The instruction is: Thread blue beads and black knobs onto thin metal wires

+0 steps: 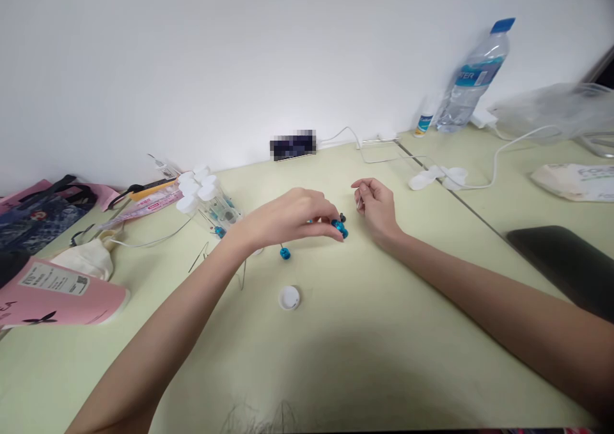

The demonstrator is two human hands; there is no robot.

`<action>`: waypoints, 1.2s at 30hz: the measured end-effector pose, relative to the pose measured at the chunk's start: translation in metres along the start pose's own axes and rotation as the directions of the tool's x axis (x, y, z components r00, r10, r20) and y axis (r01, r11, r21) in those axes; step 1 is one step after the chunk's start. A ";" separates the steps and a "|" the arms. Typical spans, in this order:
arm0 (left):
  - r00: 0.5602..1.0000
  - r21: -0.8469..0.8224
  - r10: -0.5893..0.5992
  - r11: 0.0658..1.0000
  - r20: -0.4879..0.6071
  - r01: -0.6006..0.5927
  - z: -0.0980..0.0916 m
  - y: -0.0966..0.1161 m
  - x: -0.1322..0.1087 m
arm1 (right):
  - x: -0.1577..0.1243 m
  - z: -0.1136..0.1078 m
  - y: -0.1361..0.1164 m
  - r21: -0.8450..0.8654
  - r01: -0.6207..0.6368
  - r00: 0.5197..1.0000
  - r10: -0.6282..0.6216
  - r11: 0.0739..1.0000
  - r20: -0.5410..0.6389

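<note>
My left hand (pixel 288 220) reaches over the middle of the pale green table (pixel 364 332), its fingertips pinched on a shiny blue bead (pixel 339 227). Another blue bead (pixel 284 253) lies loose just below that hand. My right hand (pixel 377 205) rests on the table to the right, fingers curled, pinching a thin metal needle (pixel 359 201) that points up. A small dark bead (pixel 342 217) sits between the two hands.
Clear vials with white caps (pixel 206 197) lie left of my left hand; a loose white cap (pixel 289 298) lies nearer me. Pink packets (pixel 52 290) and a dark bag (pixel 38 213) are far left. Water bottle (pixel 472 79), white cable (pixel 499 153) and dark pad (pixel 561 261) are right.
</note>
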State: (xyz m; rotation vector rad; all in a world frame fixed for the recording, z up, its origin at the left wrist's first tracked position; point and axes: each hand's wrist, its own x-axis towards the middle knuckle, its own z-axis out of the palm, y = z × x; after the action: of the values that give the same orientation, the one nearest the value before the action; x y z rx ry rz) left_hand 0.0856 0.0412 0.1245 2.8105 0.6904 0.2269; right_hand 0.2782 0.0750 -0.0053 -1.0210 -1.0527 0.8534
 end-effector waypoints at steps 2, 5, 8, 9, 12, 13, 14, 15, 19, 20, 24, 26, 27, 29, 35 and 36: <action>0.999 -0.001 0.040 0.999 -0.009 -0.040 0.004 0.007 -0.006 | 0.000 0.000 0.000 0.005 0.005 1.000 -0.005 1.000 0.003; 0.995 -0.037 0.090 0.995 -0.048 -0.092 0.008 0.014 -0.015 | -0.001 0.000 0.000 0.010 0.012 1.000 -0.012 1.000 0.008; 0.988 -0.193 0.049 0.978 -0.146 -0.077 0.013 0.021 -0.028 | -0.003 -0.001 -0.001 0.011 0.028 1.000 -0.028 1.000 0.009; 0.984 -0.282 0.013 0.957 -0.178 -0.063 0.016 0.024 -0.034 | -0.003 -0.001 -0.001 0.012 0.037 0.999 -0.037 0.999 0.007; 0.955 -0.579 -0.102 0.812 -0.277 -0.082 0.027 0.031 -0.054 | -0.005 -0.002 -0.004 0.018 0.075 0.997 -0.075 0.997 -0.014; 0.943 -0.660 -0.161 0.747 -0.291 -0.076 0.031 0.033 -0.062 | -0.006 -0.001 -0.007 0.021 0.086 0.996 -0.086 0.996 -0.024; 0.928 -0.726 -0.226 0.684 -0.297 -0.066 0.035 0.033 -0.070 | -0.008 0.000 -0.011 0.022 0.095 0.995 -0.094 0.995 -0.029; 0.914 -0.779 -0.292 0.625 -0.281 -0.040 0.039 0.033 -0.077 | -0.012 0.003 -0.017 0.022 0.101 0.995 -0.100 0.995 -0.024; 0.870 -0.897 -0.470 0.435 -0.151 0.079 0.056 0.024 -0.101 | -0.043 0.020 -0.048 -0.054 0.167 0.982 -0.162 0.984 0.098; 0.860 -0.911 -0.492 0.402 -0.133 0.089 0.060 0.021 -0.105 | -0.054 0.024 -0.055 -0.110 0.201 0.974 -0.186 0.973 0.127; 0.839 -0.919 -0.526 0.384 -0.137 0.090 0.072 0.011 -0.112 | -0.095 0.035 -0.066 -0.279 0.167 0.953 -0.082 0.946 0.292; 0.837 -0.909 -0.522 0.409 -0.165 0.076 0.075 0.011 -0.112 | -0.106 0.034 -0.064 -0.306 0.145 0.929 -0.022 0.941 0.370; 0.837 -0.909 -0.519 0.412 -0.175 0.066 0.076 0.011 -0.112 | -0.108 0.034 -0.063 -0.306 0.151 0.918 -0.018 0.940 0.397; 0.838 -0.920 -0.518 0.389 -0.170 0.053 0.078 0.013 -0.112 | -0.110 0.032 -0.062 -0.297 0.183 0.907 -0.044 0.937 0.420; 0.843 -0.942 -0.534 0.313 -0.069 0.121 0.086 0.012 -0.111 | -0.113 0.031 -0.067 -0.235 -0.010 0.883 0.118 0.972 0.454; 0.842 -0.938 -0.536 0.320 -0.064 0.132 0.086 0.011 -0.111 | -0.116 0.032 -0.067 -0.215 -0.055 0.864 0.154 0.975 0.479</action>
State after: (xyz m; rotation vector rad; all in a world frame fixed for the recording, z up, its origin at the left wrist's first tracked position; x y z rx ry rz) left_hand 0.0112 -0.0375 0.0343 1.4697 0.8615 0.7991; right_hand 0.2201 -0.0441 0.0319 -1.0551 -1.5506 1.1567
